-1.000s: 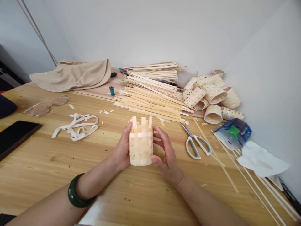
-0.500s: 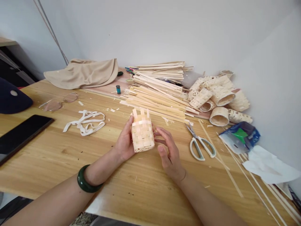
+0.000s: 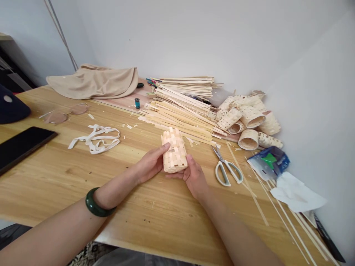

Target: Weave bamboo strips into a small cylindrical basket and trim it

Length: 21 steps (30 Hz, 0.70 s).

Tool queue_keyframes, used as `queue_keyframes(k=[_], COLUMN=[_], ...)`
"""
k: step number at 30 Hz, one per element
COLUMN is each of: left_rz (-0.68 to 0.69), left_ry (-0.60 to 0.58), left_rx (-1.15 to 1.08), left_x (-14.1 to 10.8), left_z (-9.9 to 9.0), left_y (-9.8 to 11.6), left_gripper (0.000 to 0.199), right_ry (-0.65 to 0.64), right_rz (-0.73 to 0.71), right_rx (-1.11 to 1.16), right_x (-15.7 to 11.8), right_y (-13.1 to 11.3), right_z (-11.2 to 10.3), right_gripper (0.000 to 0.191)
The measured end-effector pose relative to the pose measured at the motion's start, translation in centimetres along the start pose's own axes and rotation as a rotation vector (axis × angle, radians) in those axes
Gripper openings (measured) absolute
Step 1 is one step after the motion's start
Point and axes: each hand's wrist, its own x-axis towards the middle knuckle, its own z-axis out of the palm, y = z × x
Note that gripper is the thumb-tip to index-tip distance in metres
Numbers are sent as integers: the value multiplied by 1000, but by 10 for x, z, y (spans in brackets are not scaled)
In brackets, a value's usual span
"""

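Observation:
A small basket (image 3: pixel 175 153) woven from pale wood strips is held between my two hands above the wooden table. Short strip ends stick up along its top edge, and its closed bottom tilts toward me. My left hand (image 3: pixel 153 161) grips its left side, with the thumb across the front face; the other fingers are mostly hidden behind it. My right hand (image 3: pixel 193 176) holds the lower right side, thumb at the edge and fingers under the base. A dark green bangle (image 3: pixel 97 207) sits on my left wrist.
Scissors (image 3: pixel 226 168) lie to the right, near loose strips (image 3: pixel 246 181). Behind are stacked wood strips (image 3: pixel 180 118) and a pile of woven baskets (image 3: pixel 248 140). A white ribbon (image 3: pixel 97 140), glasses (image 3: pixel 59 116), phone (image 3: pixel 24 147), thread spool (image 3: pixel 137 103) and beige cloth (image 3: pixel 97 83) lie left.
My right hand has closed onto the basket's lower right side. My left thumb has come onto the front, and the basket has turned and tilted slightly. The view has shifted a little.

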Motion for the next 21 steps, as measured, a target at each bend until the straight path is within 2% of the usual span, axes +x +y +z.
queue_keyframes(k=[3, 6, 9, 16, 21], left_rz=[-143, -184, -205, -180, -126], left_ry=[-21, -13, -27, -12, 67], left_rx=[-67, -172, -221, -346, -410], left_x=[-2, -3, 0, 2, -1], left_z=[1, 0, -4, -8, -4], left_y=[4, 10, 12, 12, 21], left_gripper=[44, 54, 56, 53, 53], right_ry=[-79, -108, -115, 0, -11], right_rz=[36, 22, 16, 33, -2], right_rx=[-33, -68, -87, -166, -197], right_x=[-4, -6, -7, -5, -3], right_y=[-1, -2, -3, -4, 0], right_z=[2, 1, -1, -4, -9], right_gripper=[68, 71, 74, 94, 82])
